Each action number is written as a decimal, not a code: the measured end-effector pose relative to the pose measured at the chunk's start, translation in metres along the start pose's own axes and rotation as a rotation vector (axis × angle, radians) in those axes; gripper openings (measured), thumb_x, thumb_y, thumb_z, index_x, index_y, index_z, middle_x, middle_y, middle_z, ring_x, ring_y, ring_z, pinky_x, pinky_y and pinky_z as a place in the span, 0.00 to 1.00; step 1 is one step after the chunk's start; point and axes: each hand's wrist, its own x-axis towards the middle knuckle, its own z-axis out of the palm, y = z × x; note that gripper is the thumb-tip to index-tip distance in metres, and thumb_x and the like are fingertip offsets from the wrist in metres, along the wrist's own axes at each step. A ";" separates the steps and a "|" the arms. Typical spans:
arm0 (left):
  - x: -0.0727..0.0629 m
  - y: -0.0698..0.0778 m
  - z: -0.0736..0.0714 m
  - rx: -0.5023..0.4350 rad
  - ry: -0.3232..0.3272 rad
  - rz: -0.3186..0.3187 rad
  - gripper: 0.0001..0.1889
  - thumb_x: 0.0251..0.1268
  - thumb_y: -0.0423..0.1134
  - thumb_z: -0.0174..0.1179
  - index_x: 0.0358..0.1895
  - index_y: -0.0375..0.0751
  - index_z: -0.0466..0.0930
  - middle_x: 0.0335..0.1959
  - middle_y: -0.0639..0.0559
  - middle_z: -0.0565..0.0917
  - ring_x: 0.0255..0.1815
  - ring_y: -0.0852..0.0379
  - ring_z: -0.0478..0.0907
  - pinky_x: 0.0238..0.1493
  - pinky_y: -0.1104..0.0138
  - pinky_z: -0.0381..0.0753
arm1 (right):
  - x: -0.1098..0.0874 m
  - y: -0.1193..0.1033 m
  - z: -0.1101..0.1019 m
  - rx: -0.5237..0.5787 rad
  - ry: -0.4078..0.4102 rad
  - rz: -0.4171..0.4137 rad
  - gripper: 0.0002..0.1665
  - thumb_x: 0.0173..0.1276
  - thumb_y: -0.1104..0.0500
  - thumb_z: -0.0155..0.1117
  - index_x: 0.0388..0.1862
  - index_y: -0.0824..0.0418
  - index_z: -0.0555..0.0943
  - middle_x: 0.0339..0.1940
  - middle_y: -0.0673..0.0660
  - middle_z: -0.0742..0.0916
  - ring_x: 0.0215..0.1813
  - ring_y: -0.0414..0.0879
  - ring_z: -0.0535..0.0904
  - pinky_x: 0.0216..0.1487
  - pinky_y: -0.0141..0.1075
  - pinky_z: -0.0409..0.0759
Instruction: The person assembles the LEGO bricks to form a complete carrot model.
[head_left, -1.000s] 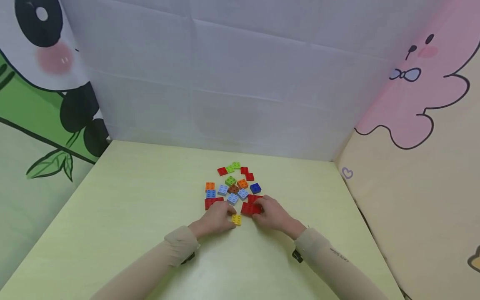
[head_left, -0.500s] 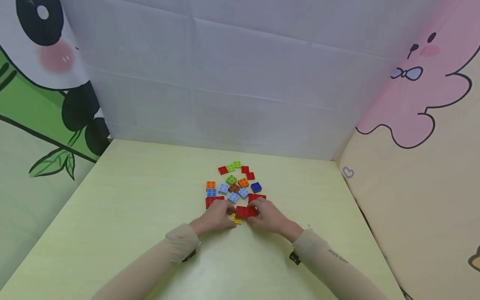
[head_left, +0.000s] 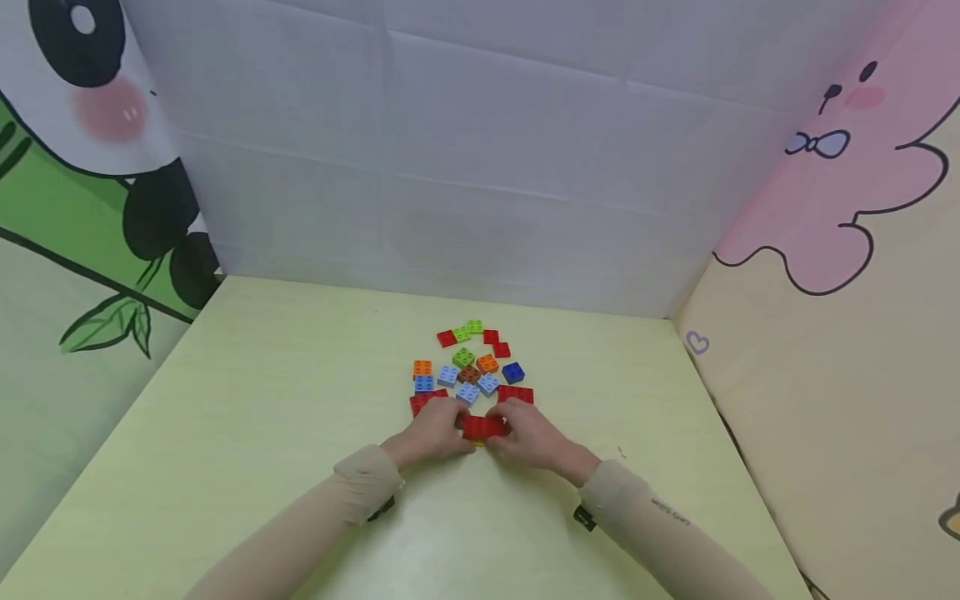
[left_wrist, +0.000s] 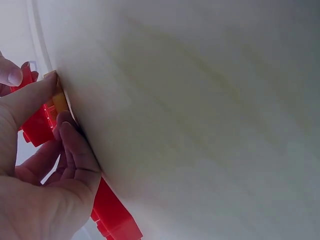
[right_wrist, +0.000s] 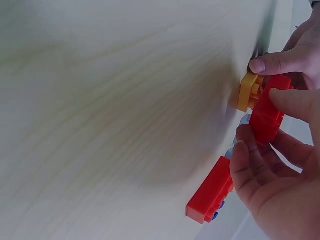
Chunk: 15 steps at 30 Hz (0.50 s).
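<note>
In the head view my left hand (head_left: 433,430) and right hand (head_left: 534,435) meet near the middle of the table. My left thumb and fingers pinch a yellow toy brick (right_wrist: 244,93), which stands at the tabletop with its studs up. Over it, my right hand grips a longer red brick (head_left: 482,427) by thumb and fingers. The wrist views show the red brick (left_wrist: 38,124) tilted, its underside right at the yellow studs. From the head only a sliver of yellow shows beneath. Another red brick (head_left: 427,402) lies just beyond my left knuckles, partly covered.
Light blue bricks (head_left: 468,392), a brown one (head_left: 470,374) and an orange one (head_left: 487,363) cluster beyond the hands. A red brick (head_left: 516,395) and a dark blue one (head_left: 513,372) lie at right. Farther back are green (head_left: 475,327) and small red bricks (head_left: 447,338). Walls enclose the table.
My right hand has lifted the red brick from beside another red one and carried it left over the yellow brick, now mostly covered. The left hand stays nearly in place.
</note>
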 end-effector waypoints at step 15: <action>-0.001 0.001 -0.002 -0.003 -0.004 0.040 0.15 0.44 0.43 0.76 0.32 0.47 0.78 0.25 0.58 0.75 0.31 0.56 0.71 0.33 0.64 0.72 | 0.007 -0.002 0.010 -0.020 -0.002 -0.006 0.22 0.60 0.55 0.71 0.53 0.57 0.80 0.37 0.44 0.78 0.37 0.39 0.73 0.38 0.30 0.74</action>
